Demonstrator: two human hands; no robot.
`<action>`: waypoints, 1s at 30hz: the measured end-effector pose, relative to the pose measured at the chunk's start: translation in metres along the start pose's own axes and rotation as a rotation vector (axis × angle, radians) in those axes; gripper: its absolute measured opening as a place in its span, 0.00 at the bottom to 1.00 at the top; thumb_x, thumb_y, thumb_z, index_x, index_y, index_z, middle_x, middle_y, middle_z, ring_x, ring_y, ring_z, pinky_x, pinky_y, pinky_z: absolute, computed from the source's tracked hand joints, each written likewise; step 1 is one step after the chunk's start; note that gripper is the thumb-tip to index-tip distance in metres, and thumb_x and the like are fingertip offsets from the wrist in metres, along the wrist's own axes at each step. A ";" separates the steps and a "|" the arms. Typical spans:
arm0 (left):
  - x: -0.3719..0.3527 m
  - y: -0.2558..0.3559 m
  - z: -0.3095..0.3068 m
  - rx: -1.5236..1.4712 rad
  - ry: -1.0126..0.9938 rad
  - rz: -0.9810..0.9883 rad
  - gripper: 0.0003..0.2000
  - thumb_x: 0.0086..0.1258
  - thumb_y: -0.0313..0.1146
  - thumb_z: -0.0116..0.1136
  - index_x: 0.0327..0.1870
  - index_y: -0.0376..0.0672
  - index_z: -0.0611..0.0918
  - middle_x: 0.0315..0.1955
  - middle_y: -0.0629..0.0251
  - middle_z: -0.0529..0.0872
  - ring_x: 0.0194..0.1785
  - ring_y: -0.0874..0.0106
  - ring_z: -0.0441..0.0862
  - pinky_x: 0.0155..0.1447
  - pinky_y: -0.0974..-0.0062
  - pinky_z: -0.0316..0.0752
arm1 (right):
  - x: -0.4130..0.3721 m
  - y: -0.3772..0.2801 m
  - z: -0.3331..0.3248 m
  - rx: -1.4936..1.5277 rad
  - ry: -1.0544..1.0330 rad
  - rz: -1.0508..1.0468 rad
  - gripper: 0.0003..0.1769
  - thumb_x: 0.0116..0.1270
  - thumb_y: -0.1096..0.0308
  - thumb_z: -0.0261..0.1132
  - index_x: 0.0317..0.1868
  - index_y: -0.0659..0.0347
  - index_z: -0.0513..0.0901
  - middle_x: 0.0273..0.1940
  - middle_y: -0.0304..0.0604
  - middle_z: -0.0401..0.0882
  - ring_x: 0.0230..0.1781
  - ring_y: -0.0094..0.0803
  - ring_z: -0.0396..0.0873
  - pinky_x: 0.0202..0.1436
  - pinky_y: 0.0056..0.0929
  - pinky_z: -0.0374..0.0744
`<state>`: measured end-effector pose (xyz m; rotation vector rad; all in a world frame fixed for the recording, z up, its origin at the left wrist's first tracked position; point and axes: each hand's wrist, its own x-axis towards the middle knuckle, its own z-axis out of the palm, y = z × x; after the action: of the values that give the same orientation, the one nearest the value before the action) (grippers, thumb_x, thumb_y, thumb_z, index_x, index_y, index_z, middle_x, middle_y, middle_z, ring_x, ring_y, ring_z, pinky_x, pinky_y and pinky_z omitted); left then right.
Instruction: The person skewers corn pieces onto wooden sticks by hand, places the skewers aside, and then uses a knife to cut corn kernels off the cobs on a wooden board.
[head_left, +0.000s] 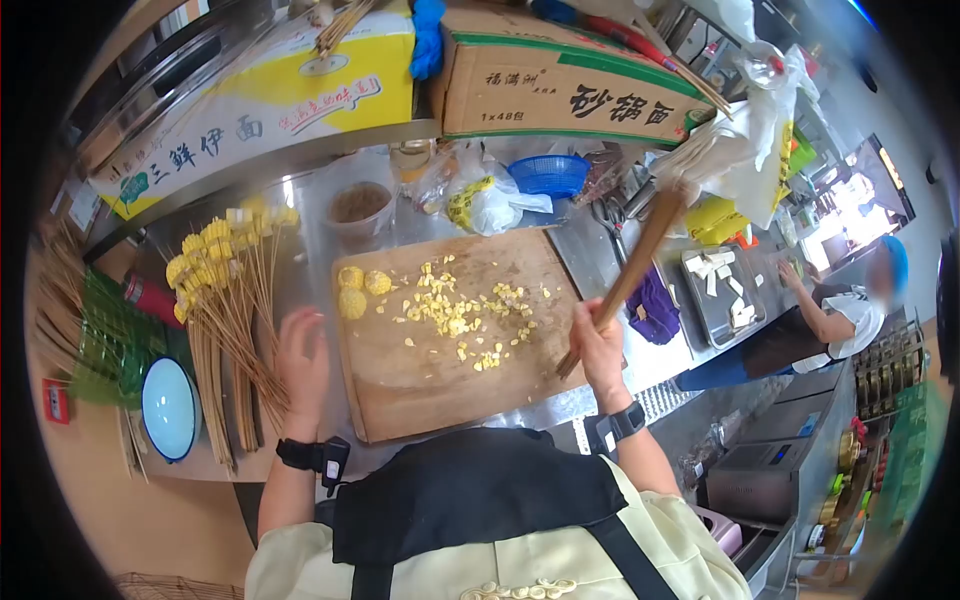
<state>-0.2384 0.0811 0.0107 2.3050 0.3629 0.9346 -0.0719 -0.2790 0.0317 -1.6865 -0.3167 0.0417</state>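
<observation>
My right hand (598, 345) is closed round a bundle of wooden skewers (643, 250), which slants up and away to the right. Pale flat pieces (708, 150) show at the bundle's far end. Beside the left edge of the cutting board (430, 395), my left hand (303, 360) is open, fingers apart and nothing in them. Corn skewers (215, 250) lie in a pile just left of that hand, yellow ends pointing away. On the board are scattered corn kernels (445, 312) and three corn pieces (352, 303) at its upper left corner.
Behind the board stand a brown tub (360, 208), plastic bags (490, 207) and a blue basket (550, 177). Cardboard boxes (560, 90) line the shelf above. To the right, a metal tray (722, 290) holds white pieces; a person (850, 315) stands beyond. A light-blue bowl (168, 408) sits far left.
</observation>
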 end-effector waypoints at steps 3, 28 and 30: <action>0.017 0.061 -0.004 -0.104 -0.213 0.347 0.09 0.58 0.21 0.59 0.40 0.39 0.80 0.41 0.59 0.83 0.46 0.57 0.80 0.52 0.66 0.75 | 0.006 -0.021 0.019 -0.559 -0.240 -0.113 0.09 0.63 0.67 0.63 0.43 0.58 0.80 0.27 0.44 0.80 0.30 0.37 0.79 0.34 0.35 0.76; -0.084 -0.001 0.024 0.095 -0.658 -0.200 0.10 0.70 0.36 0.54 0.42 0.39 0.74 0.32 0.45 0.82 0.39 0.45 0.79 0.38 0.57 0.73 | -0.095 0.133 -0.113 -0.680 0.336 0.363 0.13 0.55 0.70 0.65 0.42 0.63 0.82 0.37 0.53 0.81 0.39 0.46 0.81 0.46 0.39 0.78; -0.087 -0.003 0.025 0.138 -0.648 -0.172 0.10 0.69 0.36 0.55 0.41 0.39 0.74 0.31 0.45 0.81 0.38 0.45 0.78 0.37 0.57 0.72 | -0.087 0.141 -0.106 -0.828 0.368 0.333 0.12 0.55 0.69 0.65 0.40 0.65 0.82 0.34 0.53 0.81 0.36 0.46 0.80 0.43 0.39 0.78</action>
<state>-0.2829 0.0323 -0.0515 2.4972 0.3407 0.0551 -0.1071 -0.4165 -0.1041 -2.5015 0.2747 -0.1747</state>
